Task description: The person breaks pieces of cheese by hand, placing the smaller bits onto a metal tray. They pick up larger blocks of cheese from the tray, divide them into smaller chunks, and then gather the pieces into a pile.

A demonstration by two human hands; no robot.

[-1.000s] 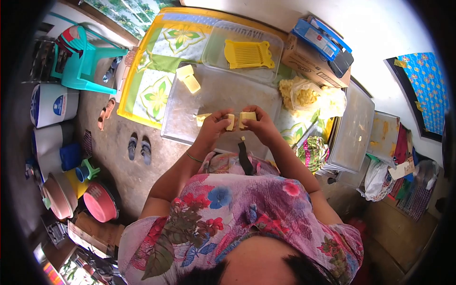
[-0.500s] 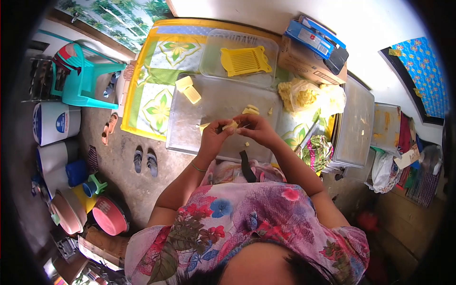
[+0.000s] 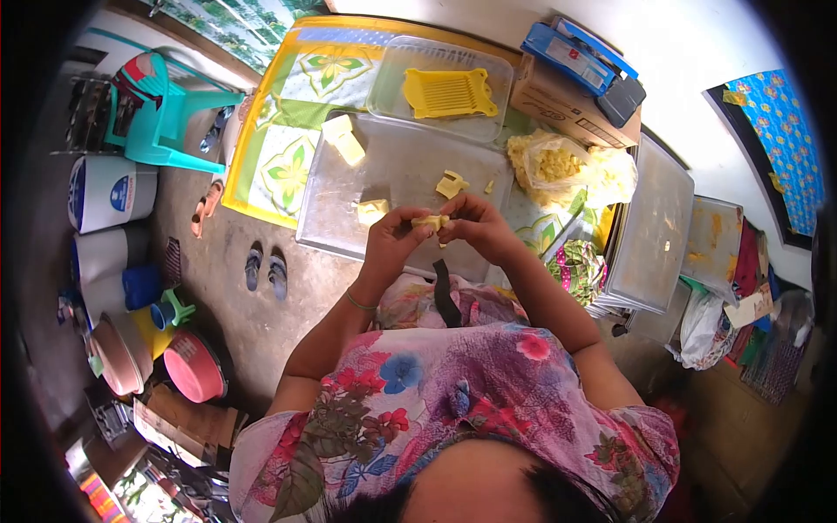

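My left hand and my right hand meet over the front part of a metal tray. Both pinch one small pale yellow piece between their fingertips. Just beyond my right hand lies a cut yellow piece, with a small bit to its right. A yellow block rests beside my left hand. Farther back on the left of the tray are more pale yellow blocks. A dark strip hangs near my lap.
A yellow slotted rack sits in a clear plastic container behind the tray. On the right are a bag of yellow pieces, a cardboard box and stacked metal trays. A green chair stands left.
The view has shifted a little. My hands have turned the held piece and brought their fingertips closer around it. The yellow pieces beside both hands now show more fully.
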